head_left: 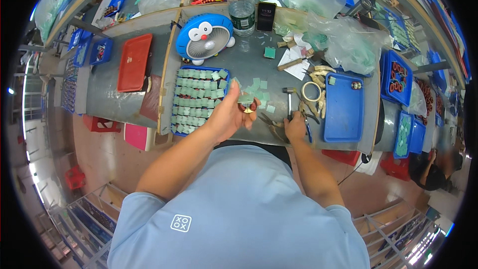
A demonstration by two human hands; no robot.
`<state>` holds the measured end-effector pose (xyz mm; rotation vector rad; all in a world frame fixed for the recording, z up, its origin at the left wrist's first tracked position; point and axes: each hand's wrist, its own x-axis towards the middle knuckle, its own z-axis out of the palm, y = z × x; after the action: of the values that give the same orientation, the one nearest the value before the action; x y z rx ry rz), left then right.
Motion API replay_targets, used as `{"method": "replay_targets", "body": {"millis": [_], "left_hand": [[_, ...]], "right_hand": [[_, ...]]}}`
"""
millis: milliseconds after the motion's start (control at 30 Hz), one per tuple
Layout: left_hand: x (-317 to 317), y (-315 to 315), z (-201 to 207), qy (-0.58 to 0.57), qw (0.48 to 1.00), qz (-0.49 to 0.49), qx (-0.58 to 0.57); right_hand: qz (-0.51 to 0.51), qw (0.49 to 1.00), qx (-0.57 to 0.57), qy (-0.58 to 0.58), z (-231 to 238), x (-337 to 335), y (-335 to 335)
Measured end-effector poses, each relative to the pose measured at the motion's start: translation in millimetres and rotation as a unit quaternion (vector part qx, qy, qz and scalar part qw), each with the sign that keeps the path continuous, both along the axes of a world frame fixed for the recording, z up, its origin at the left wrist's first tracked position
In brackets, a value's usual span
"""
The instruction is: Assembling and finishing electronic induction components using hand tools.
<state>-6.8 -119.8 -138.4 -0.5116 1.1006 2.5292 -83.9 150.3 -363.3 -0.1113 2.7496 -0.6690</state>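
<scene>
My left hand (224, 118) is raised over the front of the bench, thumb and fingers closed on a small copper-wound coil (254, 104) with a green square plate (245, 98) against it. My right hand (295, 127) is closed around the lower handle of a small hammer (289, 100), whose head points away from me. Beside that hand lie pliers (273, 128) and other hand tools. To the left of my left hand, a blue tray (227, 72) carries rows of pieces topped with green squares. Several loose green squares (257, 83) lie just beyond my left hand.
A blue cartoon fan (204, 39), a large water bottle (241, 14) and a phone (266, 17) stand at the back. On the right are a tape roll (310, 91) and a blue tray (343, 114) with one coil (355, 85). Wooden dividers flank the bench; a red tray (135, 63) lies further left.
</scene>
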Motion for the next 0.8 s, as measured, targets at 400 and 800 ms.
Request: {"method": "replay_targets", "body": {"millis": [400,800], "left_hand": [[-22,-18,54,0.091,0.849,-0.1,-0.511],[-35,-25,35,0.152,0.955,0.107,-0.231]], "right_hand": [[-0.013,0.997,-0.081,0.014,15,-24,19],[-0.059,0.979,-0.182,0.069,119,0,-2]]}}
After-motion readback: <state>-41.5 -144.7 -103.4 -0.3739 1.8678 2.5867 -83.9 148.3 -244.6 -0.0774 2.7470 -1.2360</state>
